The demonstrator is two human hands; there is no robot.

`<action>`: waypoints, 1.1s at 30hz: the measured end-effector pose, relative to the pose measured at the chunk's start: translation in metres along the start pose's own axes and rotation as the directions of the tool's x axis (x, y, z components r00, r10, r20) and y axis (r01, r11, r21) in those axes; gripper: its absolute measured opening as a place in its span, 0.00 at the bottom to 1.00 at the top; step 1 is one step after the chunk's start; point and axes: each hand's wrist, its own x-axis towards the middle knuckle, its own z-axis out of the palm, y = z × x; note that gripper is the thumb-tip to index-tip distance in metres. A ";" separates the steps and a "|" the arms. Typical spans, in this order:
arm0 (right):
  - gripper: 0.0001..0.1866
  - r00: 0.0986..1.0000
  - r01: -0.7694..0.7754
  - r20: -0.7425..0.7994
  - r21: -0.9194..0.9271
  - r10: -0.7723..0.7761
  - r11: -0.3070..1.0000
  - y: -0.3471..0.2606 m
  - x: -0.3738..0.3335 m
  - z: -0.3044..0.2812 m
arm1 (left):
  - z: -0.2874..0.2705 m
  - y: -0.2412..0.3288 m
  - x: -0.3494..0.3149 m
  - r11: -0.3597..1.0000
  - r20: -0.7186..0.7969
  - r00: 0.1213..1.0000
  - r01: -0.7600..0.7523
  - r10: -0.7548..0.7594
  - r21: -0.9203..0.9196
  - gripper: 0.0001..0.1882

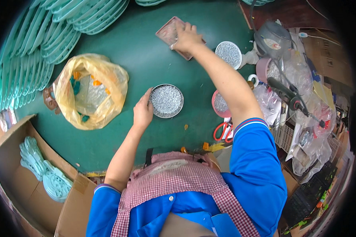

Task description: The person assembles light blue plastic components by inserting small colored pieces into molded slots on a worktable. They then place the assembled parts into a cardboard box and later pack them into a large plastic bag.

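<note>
My left hand (143, 111) rests against the left side of a round metal dish (181, 103), its fingers and thumb closed at the rim. Small silvery pieces (166, 98) fill that dish. Farther off, my right hand (187, 38) reaches across a pink rectangular tray (165, 32). Its thumb is at the tray's left edge and the fingers curl over the right edge. The palm hides much of what the tray holds. Below the right forearm, a pink-rimmed round container (220, 103) of similar silvery pieces is partly covered.
Left stands a yellow plastic bag (116, 81) with orange and teal pieces. Teal molded parts (29, 59) pile behind it; a cardboard box (12, 158) holds more. Right are a white bowl (228, 54) of silvery pieces, red-handled scissors (222, 132), a power tool (283, 93) and plastic bags.
</note>
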 end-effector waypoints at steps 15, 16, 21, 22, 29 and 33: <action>0.21 0.936 0.191 -0.341 0.280 -0.089 0.941 0.063 -0.361 0.106 | 0.029 -0.052 -0.132 0.994 -0.037 0.995 0.091 -0.093 -0.055 0.28; 0.20 0.956 0.091 -0.293 0.291 -0.002 0.952 0.071 -0.390 0.121 | 0.031 -0.052 -0.130 0.993 -0.040 0.994 0.096 -0.099 -0.075 0.28; 0.09 0.957 -0.011 -0.276 0.270 0.088 0.963 0.071 -0.446 0.177 | 0.034 -0.037 -0.140 0.976 -0.259 0.952 -0.114 0.160 0.185 0.32; 0.08 0.956 -0.009 -0.276 0.315 0.101 0.949 0.071 -0.444 0.186 | 0.032 -0.032 -0.144 0.969 -0.290 0.935 -0.149 0.203 0.196 0.31; 0.12 0.960 0.275 -0.133 0.259 -0.248 0.926 0.011 -0.419 0.196 | 0.009 -0.036 -0.199 0.983 -0.086 0.983 -0.170 0.163 -0.076 0.20; 0.17 0.944 0.032 -0.313 0.394 0.101 0.919 0.012 -0.365 0.162 | -0.006 -0.064 -0.248 0.982 -0.143 0.990 -0.020 -0.007 -0.189 0.16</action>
